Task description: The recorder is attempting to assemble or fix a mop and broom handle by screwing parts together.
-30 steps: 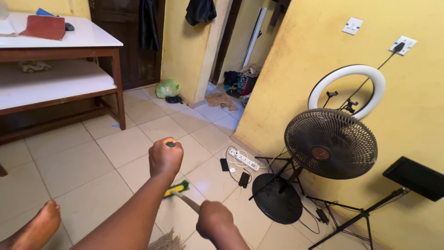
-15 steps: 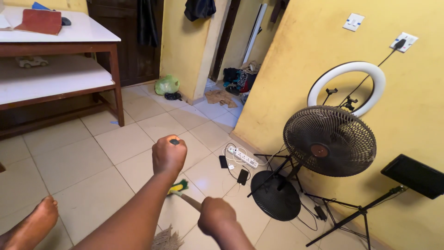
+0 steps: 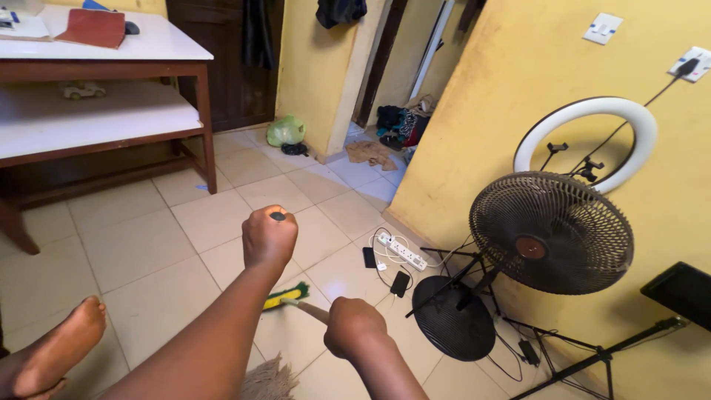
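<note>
Home room, tiled floor [image 3: 141, 244], yellow walls [image 3: 489, 111], standing fan [image 3: 552, 233], ring light [image 3: 585, 141], clothes pile [image 3: 400, 122]

The left hand [image 3: 269, 238] is closed in a fist around the top end of a broom handle [image 3: 311, 311], whose dark tip shows above the knuckles. The right hand [image 3: 354, 327] grips the same handle lower down. Between them a short wooden stretch of the handle shows, with a green and yellow band. The straw broom head [image 3: 268, 379] lies on the tiled floor [image 3: 148, 252] at the bottom edge. A bare foot [image 3: 55, 354] rests at the left. To the right stand a pedestal fan [image 3: 552, 233], a ring light [image 3: 589, 141] and a white power strip [image 3: 402, 252] near the yellow wall [image 3: 518, 81]. A white-topped table [image 3: 111, 52] stands far left.
</note>
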